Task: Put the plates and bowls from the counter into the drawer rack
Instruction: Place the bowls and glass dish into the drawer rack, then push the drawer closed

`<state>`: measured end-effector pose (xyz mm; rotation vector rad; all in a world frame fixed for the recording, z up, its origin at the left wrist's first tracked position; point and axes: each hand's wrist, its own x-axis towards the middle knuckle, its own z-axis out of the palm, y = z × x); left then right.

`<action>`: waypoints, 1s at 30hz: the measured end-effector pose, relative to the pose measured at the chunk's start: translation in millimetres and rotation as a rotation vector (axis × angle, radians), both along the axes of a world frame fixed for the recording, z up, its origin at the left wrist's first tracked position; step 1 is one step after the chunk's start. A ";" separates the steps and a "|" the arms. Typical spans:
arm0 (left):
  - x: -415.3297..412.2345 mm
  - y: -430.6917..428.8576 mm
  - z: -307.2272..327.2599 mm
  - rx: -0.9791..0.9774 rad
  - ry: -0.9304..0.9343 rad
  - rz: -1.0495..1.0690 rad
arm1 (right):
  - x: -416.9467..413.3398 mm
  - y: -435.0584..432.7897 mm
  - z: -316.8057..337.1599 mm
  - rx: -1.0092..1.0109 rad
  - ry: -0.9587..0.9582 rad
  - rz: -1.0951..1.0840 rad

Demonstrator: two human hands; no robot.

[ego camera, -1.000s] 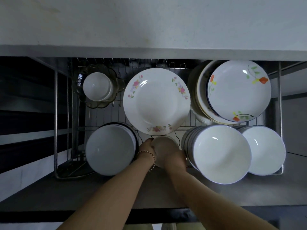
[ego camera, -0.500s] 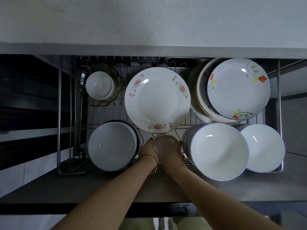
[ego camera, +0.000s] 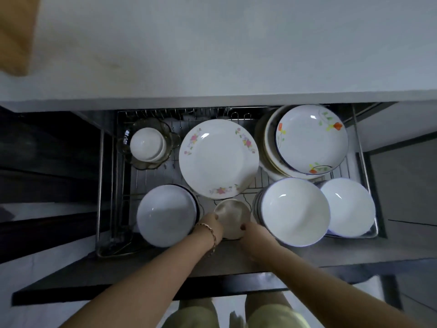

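Observation:
A small beige bowl [ego camera: 230, 214] sits low in the front middle of the wire drawer rack [ego camera: 151, 178]. My left hand [ego camera: 210, 227] grips its left rim and my right hand [ego camera: 254, 233] grips its right rim. Just behind the bowl stands a pink-flowered plate [ego camera: 218, 158]. A stack of plates topped by an orange-flowered one [ego camera: 312, 138] fills the back right. White bowl stacks sit at the front left [ego camera: 165, 215], front right [ego camera: 294, 210] and far right [ego camera: 348, 207].
A white cup in a glass dish [ego camera: 147, 144] stands at the rack's back left. The pale counter [ego camera: 236, 48] overhangs the drawer's rear, with a wooden board [ego camera: 16, 31] at its left edge. My knees show below the dark drawer front [ego camera: 94, 278].
The view has tilted up, showing more counter. Both hands stay on the small bowl, which sits slightly lower between the bowl stacks.

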<state>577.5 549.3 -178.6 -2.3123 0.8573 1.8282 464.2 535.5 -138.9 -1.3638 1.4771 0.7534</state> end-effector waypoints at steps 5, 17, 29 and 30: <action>15.0 10.0 61.5 -0.195 -0.028 0.132 | -23.7 4.5 64.8 -0.241 -0.153 -0.146; -23.7 93.9 144.9 0.189 0.245 0.670 | -152.5 35.1 117.3 -0.037 -0.070 -0.892; -52.6 84.5 120.5 0.105 0.062 1.315 | -175.1 48.2 80.6 -0.015 -0.222 -1.210; -53.8 82.1 119.1 0.102 0.041 1.326 | -176.4 46.2 78.7 -0.017 -0.202 -1.215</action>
